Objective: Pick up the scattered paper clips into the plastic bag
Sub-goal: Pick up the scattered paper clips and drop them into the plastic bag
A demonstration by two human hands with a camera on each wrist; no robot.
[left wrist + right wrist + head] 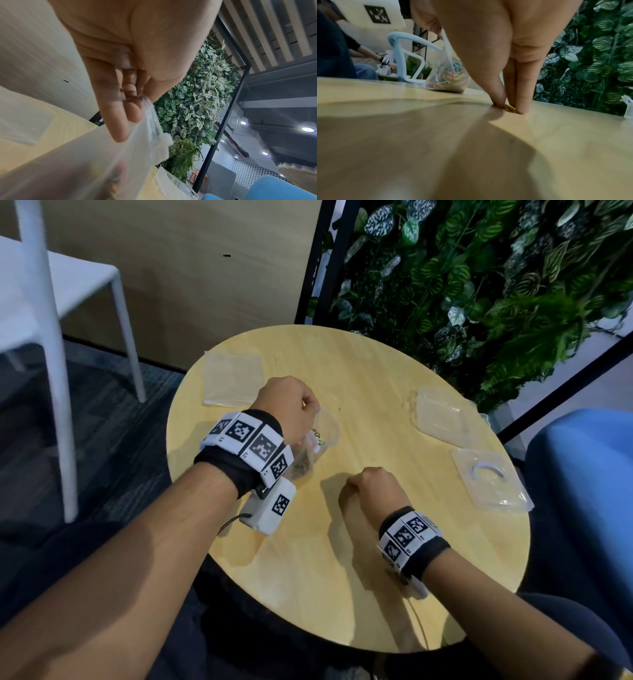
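My left hand (291,405) grips the top edge of a clear plastic bag (313,450) and holds it upright on the round wooden table (342,577). In the right wrist view the bag (448,75) is partly filled with several coloured paper clips. The left wrist view shows my fingers (118,121) curled on the bag's rim (150,128). My right hand (371,491) is down on the table to the right of the bag. Its thumb and fingertips (523,106) pinch a yellow paper clip (510,107) against the tabletop.
A flat clear bag (233,380) lies at the table's far left. Two more clear bags or packages (442,416) (489,479) lie at the right edge. A white chair (51,302) stands left, a plant wall (479,285) behind, a blue seat (589,474) right. Another person's hands (387,62) show far off.
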